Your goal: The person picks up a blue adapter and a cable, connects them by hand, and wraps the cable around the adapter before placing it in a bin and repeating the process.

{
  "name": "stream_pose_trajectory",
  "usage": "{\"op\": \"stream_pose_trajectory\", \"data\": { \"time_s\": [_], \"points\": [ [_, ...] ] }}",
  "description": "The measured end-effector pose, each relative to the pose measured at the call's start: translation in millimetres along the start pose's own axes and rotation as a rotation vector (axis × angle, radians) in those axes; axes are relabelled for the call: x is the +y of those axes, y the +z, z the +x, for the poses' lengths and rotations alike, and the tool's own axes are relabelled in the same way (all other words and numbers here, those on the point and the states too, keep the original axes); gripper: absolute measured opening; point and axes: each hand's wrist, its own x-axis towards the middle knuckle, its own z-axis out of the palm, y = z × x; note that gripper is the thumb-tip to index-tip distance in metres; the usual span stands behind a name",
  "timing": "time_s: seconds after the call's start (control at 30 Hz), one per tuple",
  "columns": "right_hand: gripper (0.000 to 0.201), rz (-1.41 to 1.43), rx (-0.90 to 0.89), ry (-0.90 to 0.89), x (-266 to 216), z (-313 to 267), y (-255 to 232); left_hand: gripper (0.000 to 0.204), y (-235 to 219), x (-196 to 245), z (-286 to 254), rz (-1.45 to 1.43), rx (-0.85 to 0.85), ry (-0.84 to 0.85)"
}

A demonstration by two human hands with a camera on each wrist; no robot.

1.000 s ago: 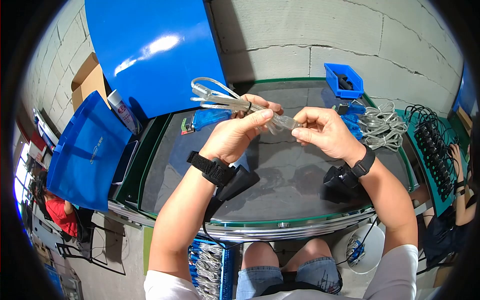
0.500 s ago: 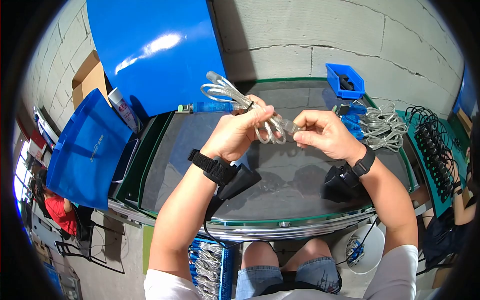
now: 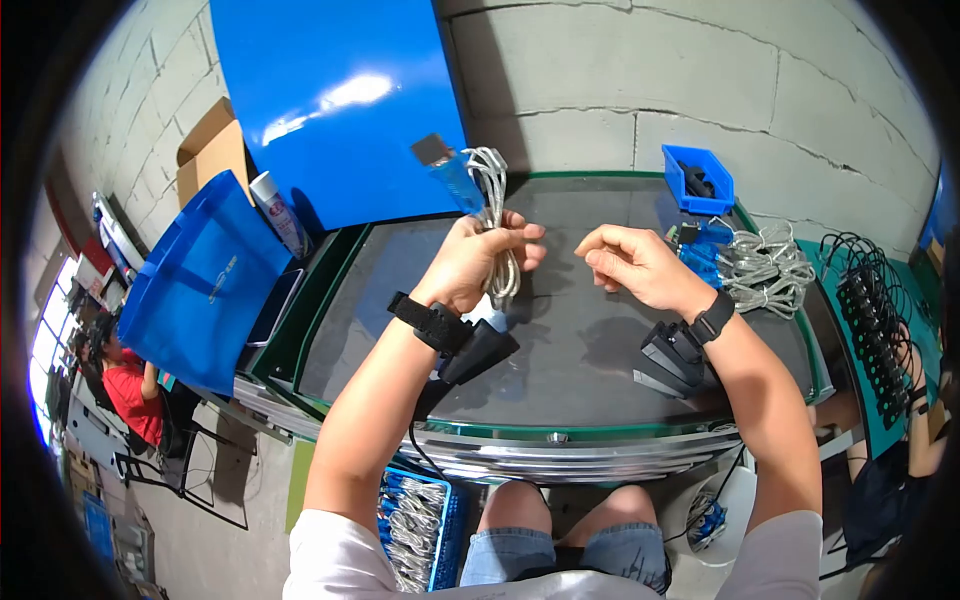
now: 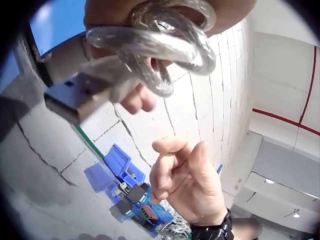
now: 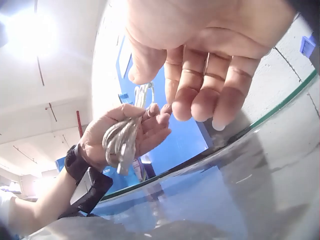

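Observation:
My left hand (image 3: 468,262) grips a coiled clear-silver USB cable (image 3: 489,172) upright over the table, thumb across the bundle. From the top of the bundle leans a translucent blue connector housing (image 3: 456,184) with a dark end, slightly blurred. The metal USB plug (image 4: 75,97) pokes out close to the camera in the left wrist view, beside the cable loops (image 4: 150,45). My right hand (image 3: 642,268) hovers a short way to the right, fingers loosely bent and holding nothing. In the right wrist view its fingers (image 5: 200,95) hang relaxed.
On the right of the dark table mat (image 3: 580,390) lies a pile of similar cables (image 3: 765,268). A small blue bin (image 3: 698,180) stands behind it. A spray can (image 3: 282,215) and blue bag (image 3: 200,285) are at left; a basket of cables (image 3: 415,530) sits below.
The right hand has let go of the cable's plug end and moved slightly apart. In the left hand the bundle has turned upright, its blue connector swinging from pointing left to pointing up.

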Motion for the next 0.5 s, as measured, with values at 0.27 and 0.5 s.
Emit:
{"op": "stream_pose_trajectory", "data": {
  "time_s": [0.27,0.5],
  "points": [
    [0.021,-0.091,0.025,0.039,9,1,-17,0.040,9,27,-115,0.274,0.085,0.109],
    [0.024,-0.215,0.066,-0.013,21,7,-15,0.038,-94,-36,-281,0.326,0.607,-0.051]
  ]
}}
